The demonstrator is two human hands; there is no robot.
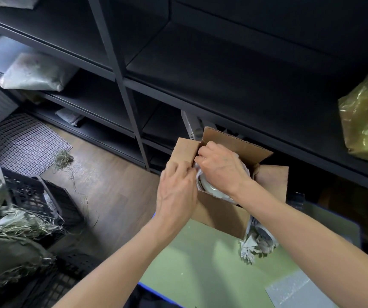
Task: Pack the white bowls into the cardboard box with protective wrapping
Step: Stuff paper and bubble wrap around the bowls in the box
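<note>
The bowl sits in the box directly under the right hand, which pinches its paper, while the left hand grips the flap beside it.

The cardboard box is matt brown, its cut edges corrugated, and the white bowl inside shines glossy. The paper wrapping looks crumpled and rough; the desk is smooth matt green.

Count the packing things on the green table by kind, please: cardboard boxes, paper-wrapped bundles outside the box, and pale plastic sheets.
cardboard box: 1
paper-wrapped bundle outside the box: 1
pale plastic sheet: 1
Total: 3
</note>
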